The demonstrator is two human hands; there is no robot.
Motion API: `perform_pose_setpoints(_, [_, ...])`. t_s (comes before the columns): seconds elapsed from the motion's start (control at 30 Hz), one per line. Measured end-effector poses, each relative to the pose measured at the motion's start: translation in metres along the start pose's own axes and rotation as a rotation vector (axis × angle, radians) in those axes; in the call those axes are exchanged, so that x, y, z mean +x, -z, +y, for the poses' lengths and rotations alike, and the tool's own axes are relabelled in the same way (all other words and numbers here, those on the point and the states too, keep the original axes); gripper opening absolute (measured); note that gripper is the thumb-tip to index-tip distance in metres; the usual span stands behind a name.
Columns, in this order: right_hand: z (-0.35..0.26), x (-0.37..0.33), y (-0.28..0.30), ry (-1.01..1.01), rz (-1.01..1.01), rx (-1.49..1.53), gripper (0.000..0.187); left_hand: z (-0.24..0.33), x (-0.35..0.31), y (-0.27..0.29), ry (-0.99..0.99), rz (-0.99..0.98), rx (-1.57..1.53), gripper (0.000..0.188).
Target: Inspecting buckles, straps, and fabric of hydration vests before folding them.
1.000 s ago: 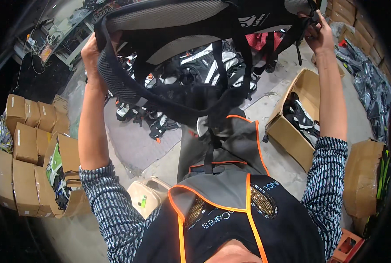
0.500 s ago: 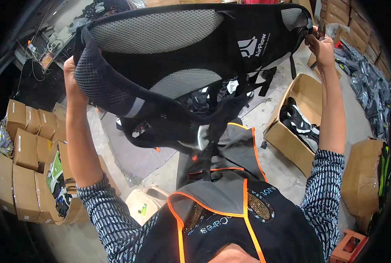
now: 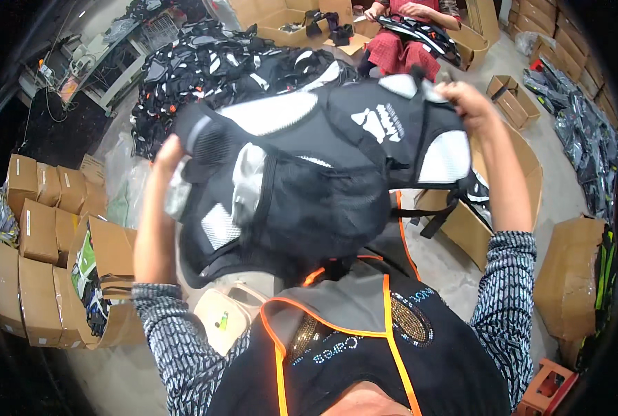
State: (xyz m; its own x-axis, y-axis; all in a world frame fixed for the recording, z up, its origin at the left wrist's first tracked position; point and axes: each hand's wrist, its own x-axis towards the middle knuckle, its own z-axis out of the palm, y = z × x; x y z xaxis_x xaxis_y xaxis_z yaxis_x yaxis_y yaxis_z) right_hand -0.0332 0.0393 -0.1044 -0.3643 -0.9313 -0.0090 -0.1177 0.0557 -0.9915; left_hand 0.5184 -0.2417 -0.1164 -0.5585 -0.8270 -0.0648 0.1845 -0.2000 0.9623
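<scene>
A black backpack [image 3: 326, 208] with pale mesh panels, silvery patches and a white printed mark hangs stretched between my hands, in front of my chest. My left hand [image 3: 167, 156] is closed on its left edge, the fingers mostly hidden behind the fabric. At the upper right corner my right hand [image 3: 465, 102] grips the edge near a strap. Loose black straps dangle at the lower right. The fabric is partly smeared by motion. Below it shows my grey apron [image 3: 343, 301] with orange trim.
A large heap of black-and-white bags [image 3: 212, 69] lies beyond. Another person [image 3: 406, 35] sits at the far side handling a similar piece. An open carton [image 3: 524, 173] stands right, stacked cartons [image 3: 42, 229] left, a cream plastic stool [image 3: 229, 315] near my left elbow, plastic-wrapped goods [image 3: 579, 139] far right.
The backpack has come down and nearer, turned so its pocketed side shows. Both hands moved lower and inward, still gripping it. The heap and the other person are now uncovered.
</scene>
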Motion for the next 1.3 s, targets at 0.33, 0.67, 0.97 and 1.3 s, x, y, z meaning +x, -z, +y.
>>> perform_pose_setpoints(0.33, [0.148,-0.013,-0.041,-0.429,0.028,-0.108,0.016,-0.17,-0.075,-0.029,0.41,0.115,0.166,0.03])
perform_pose_setpoints(0.67, [0.154,-0.02,-0.058,0.075,0.372,-0.442,0.008,-0.199,-0.092,-0.037,0.318,0.269,0.2,0.03])
perform_pose_setpoints(0.97, [0.036,-0.085,-0.163,0.454,-0.289,-0.467,0.028,-0.177,-0.091,-0.035,0.129,0.464,0.725,0.023])
perform_pose_setpoints(1.3, [0.021,-0.109,-0.187,0.345,-0.677,-0.732,0.027,-0.1,-0.085,-0.098,-0.252,0.41,0.901,0.02])
